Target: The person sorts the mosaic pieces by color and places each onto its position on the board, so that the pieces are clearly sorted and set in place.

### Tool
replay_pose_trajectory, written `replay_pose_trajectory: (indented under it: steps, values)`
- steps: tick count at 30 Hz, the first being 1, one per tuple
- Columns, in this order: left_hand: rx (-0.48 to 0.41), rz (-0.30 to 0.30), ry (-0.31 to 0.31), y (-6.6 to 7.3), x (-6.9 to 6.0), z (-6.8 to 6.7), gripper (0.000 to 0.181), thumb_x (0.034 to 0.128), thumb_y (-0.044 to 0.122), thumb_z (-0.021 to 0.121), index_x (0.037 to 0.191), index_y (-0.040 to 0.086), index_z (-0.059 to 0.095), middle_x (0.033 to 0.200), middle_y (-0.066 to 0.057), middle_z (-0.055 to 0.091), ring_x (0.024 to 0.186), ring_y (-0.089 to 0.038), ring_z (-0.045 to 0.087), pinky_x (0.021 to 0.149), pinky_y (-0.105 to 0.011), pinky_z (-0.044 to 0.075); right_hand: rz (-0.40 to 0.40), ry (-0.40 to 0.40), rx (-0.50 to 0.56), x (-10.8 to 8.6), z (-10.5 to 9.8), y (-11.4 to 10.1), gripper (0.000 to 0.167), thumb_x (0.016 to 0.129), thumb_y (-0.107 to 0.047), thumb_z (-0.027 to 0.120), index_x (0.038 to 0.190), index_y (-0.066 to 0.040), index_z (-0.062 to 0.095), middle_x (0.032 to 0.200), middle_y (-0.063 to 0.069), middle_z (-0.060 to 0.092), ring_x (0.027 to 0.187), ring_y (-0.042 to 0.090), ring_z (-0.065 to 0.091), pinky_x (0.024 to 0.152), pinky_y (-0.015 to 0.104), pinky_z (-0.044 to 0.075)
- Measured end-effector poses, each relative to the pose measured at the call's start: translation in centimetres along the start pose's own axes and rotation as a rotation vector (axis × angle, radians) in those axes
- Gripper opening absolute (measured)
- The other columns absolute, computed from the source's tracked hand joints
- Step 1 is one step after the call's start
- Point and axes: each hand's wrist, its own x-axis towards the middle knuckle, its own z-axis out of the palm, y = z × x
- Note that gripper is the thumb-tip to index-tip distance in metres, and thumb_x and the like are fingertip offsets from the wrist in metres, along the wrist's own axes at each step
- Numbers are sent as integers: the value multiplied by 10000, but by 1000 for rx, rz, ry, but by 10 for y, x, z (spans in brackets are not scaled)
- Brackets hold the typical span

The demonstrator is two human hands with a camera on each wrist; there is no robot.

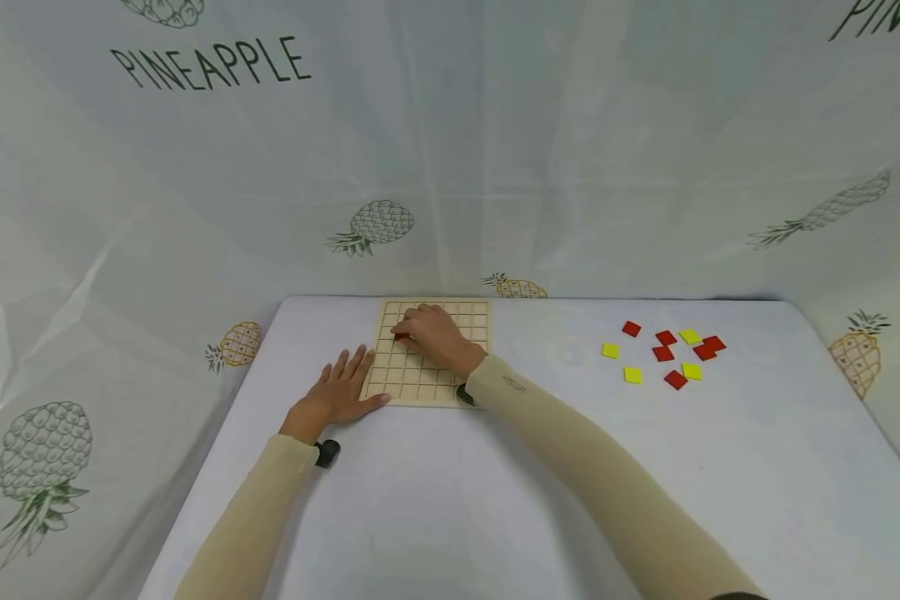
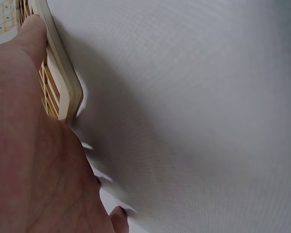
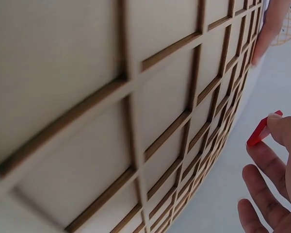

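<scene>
A pale wooden board [image 1: 403, 380] with a grid of raised strips lies near the table's far edge. Over its upper left part, my right hand [image 1: 437, 335] pinches a small red square tile [image 3: 263, 129] between thumb and finger. The right wrist view shows that tile held tilted above the grid. My left hand [image 1: 337, 395] rests flat with fingers spread along the board's left side, its thumb by the near left corner. In the left wrist view, the thumb [image 2: 35, 36] touches the board's edge.
To the right on the white table [image 1: 435, 500] lie several loose red tiles [image 1: 676, 380] and yellow tiles [image 1: 632, 375], a few of them touching or overlapping. A pale curtain [image 1: 600, 150] printed with pineapples hangs behind the table.
</scene>
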Motion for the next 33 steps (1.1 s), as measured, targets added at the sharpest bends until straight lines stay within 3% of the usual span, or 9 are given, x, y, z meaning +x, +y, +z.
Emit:
replay_pose_trajectory:
  steps: [18,25,33]
  values:
    - [16,-1,-13,-3,4,2,930,1089,556,492,1692,9,41,1765,-226,-31,1613,-482,-48,1276,-661,40,68,-64,-39,30,8,-16,316,1056,-231,684,1362,-172,736,1286,41,731,1217,246,660,1148,434,464]
    - [-2,15,-7,-6,4,4,997,1059,662,458,1691,4,53,1767,-224,-28,1615,-478,-58,1281,-650,25,83,-80,-79,38,17,-13,297,1058,-238,680,1343,-189,747,1292,27,730,1218,236,659,1133,438,480]
    - [38,-23,-20,-3,5,3,926,1091,559,487,1697,26,33,1770,-207,-38,1619,-466,-48,1281,-651,45,114,-102,-107,46,24,-11,295,1053,-280,670,1330,-220,753,1283,12,717,1212,218,646,1120,420,487]
